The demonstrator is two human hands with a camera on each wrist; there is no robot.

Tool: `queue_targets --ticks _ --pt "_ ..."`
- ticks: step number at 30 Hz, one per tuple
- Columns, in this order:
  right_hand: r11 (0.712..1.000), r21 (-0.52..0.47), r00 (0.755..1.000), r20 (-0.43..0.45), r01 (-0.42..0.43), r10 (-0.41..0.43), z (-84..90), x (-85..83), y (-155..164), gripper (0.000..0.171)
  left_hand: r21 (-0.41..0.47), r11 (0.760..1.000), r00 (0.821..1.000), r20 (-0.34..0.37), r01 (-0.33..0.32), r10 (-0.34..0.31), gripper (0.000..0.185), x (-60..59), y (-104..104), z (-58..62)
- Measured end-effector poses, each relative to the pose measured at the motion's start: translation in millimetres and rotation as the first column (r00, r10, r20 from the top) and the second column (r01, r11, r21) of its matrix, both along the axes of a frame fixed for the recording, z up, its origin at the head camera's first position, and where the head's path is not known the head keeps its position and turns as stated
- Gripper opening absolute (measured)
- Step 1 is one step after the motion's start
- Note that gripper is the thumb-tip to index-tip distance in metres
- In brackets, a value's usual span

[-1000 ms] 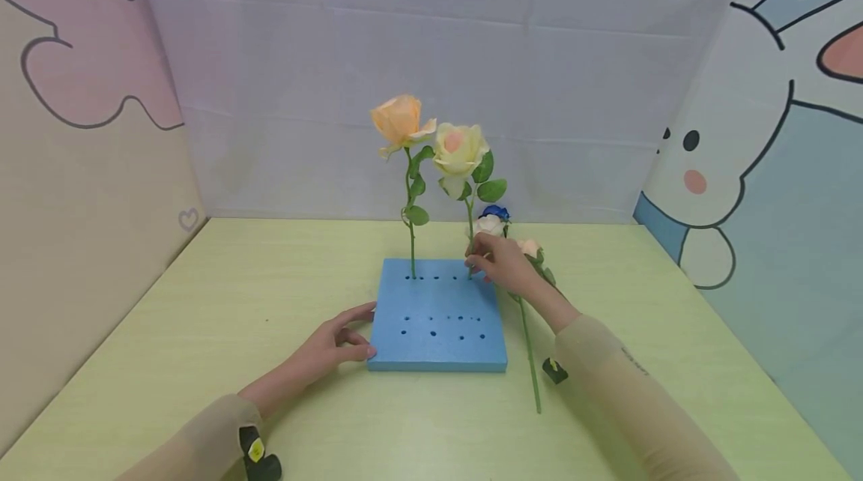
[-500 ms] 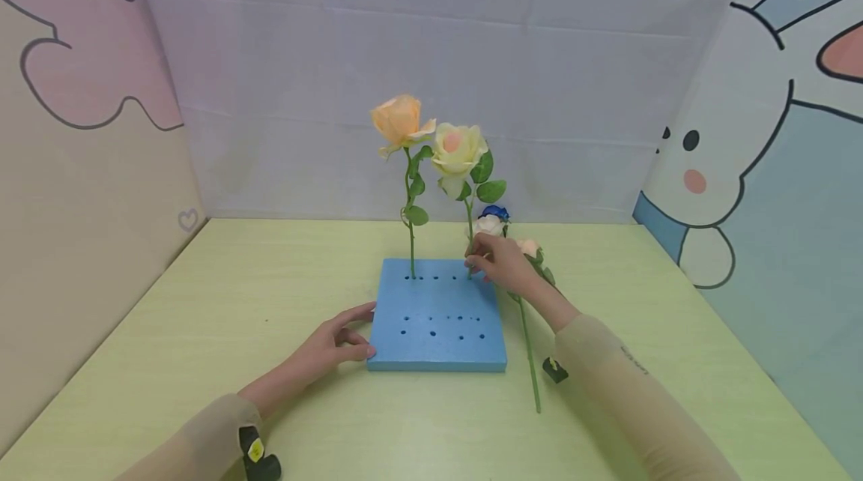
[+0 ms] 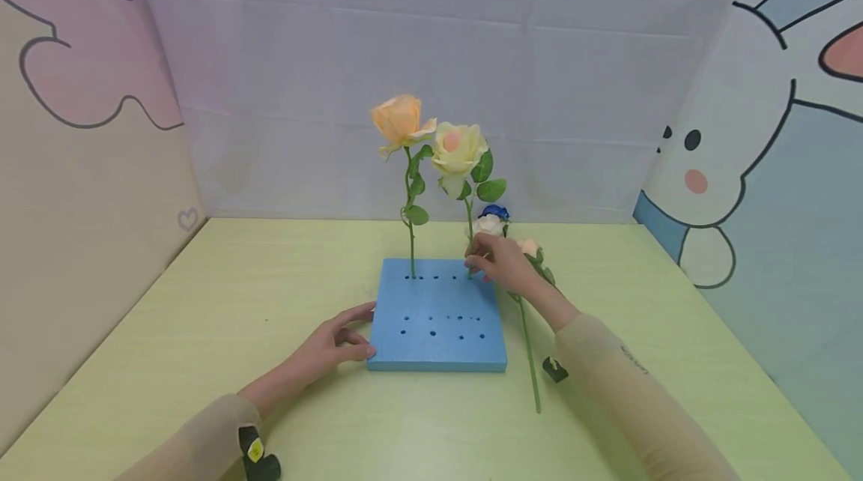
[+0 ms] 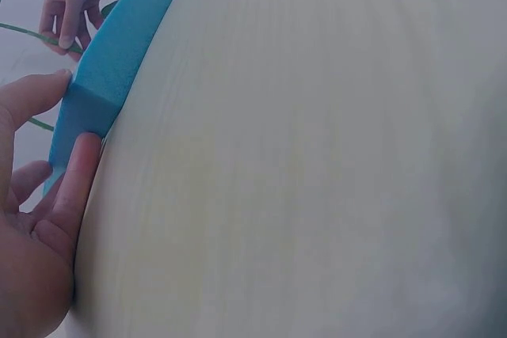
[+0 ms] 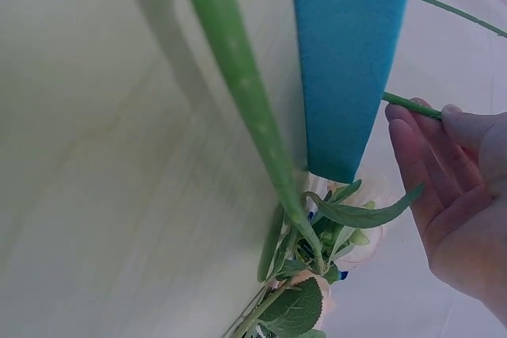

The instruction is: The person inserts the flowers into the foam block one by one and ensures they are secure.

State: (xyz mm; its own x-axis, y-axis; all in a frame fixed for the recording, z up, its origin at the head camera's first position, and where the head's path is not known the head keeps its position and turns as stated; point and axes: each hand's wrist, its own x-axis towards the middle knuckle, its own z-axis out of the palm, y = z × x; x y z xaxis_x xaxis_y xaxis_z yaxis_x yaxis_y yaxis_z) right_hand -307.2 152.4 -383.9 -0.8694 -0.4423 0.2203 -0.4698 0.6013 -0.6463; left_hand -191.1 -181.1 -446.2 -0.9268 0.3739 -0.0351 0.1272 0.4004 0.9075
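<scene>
Right hand (image 3: pixel 502 262) pinches the cream rose's stem (image 3: pixel 469 225), its foot seemingly hidden; left hand (image 3: pixel 333 344), open, touches the foam block (image 3: pixel 438 316).

- We see the pale green desk (image 3: pixel 202 316), its far edge meeting a white backdrop (image 3: pixel 431 54).
- An orange rose (image 3: pixel 398 120) stands upright near the desk's far edge, just left of the middle.
- Loose flowers (image 3: pixel 529 249) lie toward the right edge, one long stem (image 3: pixel 531 361) running down toward the near edge.
- A pink cartoon panel (image 3: pixel 88 54) borders the left edge, a rabbit panel (image 3: pixel 762 166) the right.
</scene>
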Motion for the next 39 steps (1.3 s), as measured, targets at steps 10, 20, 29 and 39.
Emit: queue_targets --ticks 10,20,29,39 --pt "1.0 0.009 1.0 0.008 -0.006 0.006 -0.3 -0.9 1.1 0.008 -0.002 1.0 1.0 0.007 -0.004 0.004 0.074 0.9 0.3 1.1" --pt "1.0 0.01 0.998 0.055 0.007 -0.007 6.7 7.3 2.8 0.047 0.018 1.0 1.0 -0.006 0.021 -0.021 0.075 1.8 -1.6 -0.5" --pt "0.999 -0.02 0.999 -0.019 0.03 -0.03 13.5 19.8 9.7 0.08 -0.002 1.0 1.0 0.006 -0.006 0.006 0.075 0.5 -0.1 -1.9" --pt "0.996 -0.049 0.997 -0.033 0.071 -0.073 16.6 21.4 22.6 0.086 0.012 1.0 1.0 -0.007 0.016 -0.016 0.075 -0.2 -1.6 -1.5"
